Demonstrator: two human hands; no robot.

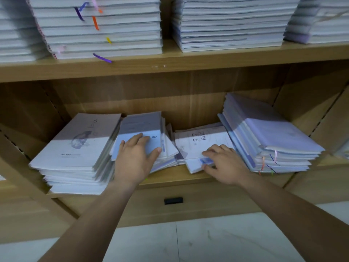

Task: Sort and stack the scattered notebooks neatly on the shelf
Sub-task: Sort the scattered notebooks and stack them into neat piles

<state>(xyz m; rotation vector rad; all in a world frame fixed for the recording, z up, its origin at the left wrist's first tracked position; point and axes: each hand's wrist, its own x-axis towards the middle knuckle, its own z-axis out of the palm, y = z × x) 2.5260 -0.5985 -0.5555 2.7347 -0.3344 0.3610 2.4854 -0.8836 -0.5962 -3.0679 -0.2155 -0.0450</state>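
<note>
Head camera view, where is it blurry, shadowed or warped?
Head view: the upper stacks blur, worst at top left; a shadow covers the rear half of the lower-shelf notebooks; the shelf board bows slightly from the wide lens; the left hand and the right hand, pinching a small notebook, look sharp.

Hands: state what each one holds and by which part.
The right hand pinches the small white notebook by its front edge, fingers above, thumb beneath. The left hand only rests flat on the blue notebook.

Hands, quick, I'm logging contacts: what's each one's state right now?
Left hand: open, flat on the blue notebook.
Right hand: pinching the front edge of the white notebook.
</note>
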